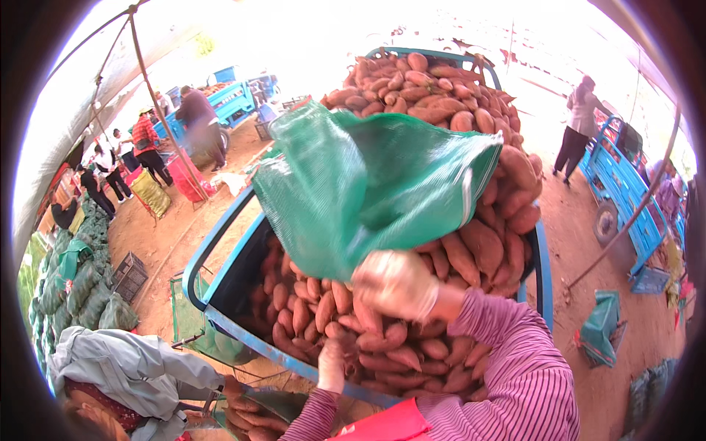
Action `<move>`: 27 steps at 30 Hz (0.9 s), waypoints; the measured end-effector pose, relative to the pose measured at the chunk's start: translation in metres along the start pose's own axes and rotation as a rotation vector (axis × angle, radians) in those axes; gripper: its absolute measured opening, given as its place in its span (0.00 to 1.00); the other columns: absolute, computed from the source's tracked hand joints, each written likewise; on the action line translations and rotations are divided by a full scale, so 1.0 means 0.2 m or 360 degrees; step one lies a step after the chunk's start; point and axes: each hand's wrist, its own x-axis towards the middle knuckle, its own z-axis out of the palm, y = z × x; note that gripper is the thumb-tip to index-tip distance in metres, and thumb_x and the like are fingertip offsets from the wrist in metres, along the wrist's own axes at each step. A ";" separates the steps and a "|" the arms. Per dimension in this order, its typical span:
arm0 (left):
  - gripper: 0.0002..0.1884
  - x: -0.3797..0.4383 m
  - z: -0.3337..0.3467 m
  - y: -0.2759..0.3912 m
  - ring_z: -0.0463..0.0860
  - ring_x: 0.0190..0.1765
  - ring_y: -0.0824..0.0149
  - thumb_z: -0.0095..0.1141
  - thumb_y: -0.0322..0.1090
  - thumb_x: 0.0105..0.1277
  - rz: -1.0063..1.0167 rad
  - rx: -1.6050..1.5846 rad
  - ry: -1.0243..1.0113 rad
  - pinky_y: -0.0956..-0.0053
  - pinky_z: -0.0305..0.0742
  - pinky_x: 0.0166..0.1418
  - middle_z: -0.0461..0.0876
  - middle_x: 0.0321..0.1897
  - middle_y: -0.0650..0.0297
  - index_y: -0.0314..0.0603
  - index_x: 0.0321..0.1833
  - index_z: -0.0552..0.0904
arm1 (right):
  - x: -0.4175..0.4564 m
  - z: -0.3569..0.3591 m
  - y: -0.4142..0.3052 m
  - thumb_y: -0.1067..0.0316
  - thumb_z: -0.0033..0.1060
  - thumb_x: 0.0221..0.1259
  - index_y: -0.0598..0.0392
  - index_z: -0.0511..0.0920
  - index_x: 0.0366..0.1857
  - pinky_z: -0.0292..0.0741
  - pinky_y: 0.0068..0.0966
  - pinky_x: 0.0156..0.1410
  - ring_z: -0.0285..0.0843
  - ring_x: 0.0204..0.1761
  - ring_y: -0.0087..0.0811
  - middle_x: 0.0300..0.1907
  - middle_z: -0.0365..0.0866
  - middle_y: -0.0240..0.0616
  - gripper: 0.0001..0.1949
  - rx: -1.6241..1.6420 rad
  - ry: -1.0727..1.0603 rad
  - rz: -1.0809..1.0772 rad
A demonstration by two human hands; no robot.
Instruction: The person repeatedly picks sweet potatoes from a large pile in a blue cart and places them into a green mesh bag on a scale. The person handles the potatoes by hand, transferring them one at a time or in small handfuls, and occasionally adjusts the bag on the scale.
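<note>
A green mesh sack (353, 187), blurred by motion, hangs spread in the air above the load, bunched at its lower end in my right hand (394, 284), which wears a pale glove. My left hand (333, 361), gloved too, is lower, close to the near edge of the truck bed; its fingers are blurred over the sweet potatoes, so whether it grips one is unclear. Reddish sweet potatoes (380, 361) fill the near part of the bed and rise in a high heap (430, 88) behind the sack.
The blue metal rim (265, 353) of the bed crosses before me. At lower left, a co-worker in a grey jacket (132, 358) bends beside more sweet potatoes (253, 416). Filled green sacks (88, 286) line the left; a black crate (130, 275) lies near them. Blue trucks and several people stand farther off.
</note>
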 end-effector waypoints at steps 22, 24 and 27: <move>0.41 -0.39 -0.07 0.02 0.75 0.65 0.67 0.68 0.44 0.72 0.0715 0.0267 0.0774 0.68 0.70 0.72 0.78 0.61 0.60 0.37 0.81 0.62 | -0.29 -0.36 1.22 0.34 0.79 0.50 0.50 0.46 0.86 0.56 0.52 0.85 0.46 0.88 0.41 0.88 0.44 0.46 0.64 -0.0881 -0.0307 0.2093; 0.48 -0.41 0.09 0.09 0.79 0.61 0.65 0.75 0.41 0.66 0.0587 0.0474 0.0732 0.68 0.75 0.65 0.79 0.60 0.58 0.37 0.82 0.58 | -0.33 -0.29 1.23 0.34 0.80 0.49 0.50 0.48 0.85 0.66 0.44 0.80 0.62 0.81 0.47 0.81 0.61 0.51 0.63 -0.0887 -0.0275 0.2103; 0.35 -0.33 0.01 0.01 0.84 0.50 0.66 0.75 0.37 0.65 0.0425 0.0970 0.0838 0.71 0.79 0.57 0.85 0.54 0.58 0.30 0.72 0.73 | -0.38 -0.13 1.33 0.37 0.82 0.49 0.57 0.50 0.84 0.78 0.42 0.68 0.83 0.65 0.53 0.64 0.82 0.57 0.62 -0.0664 -0.0315 0.2166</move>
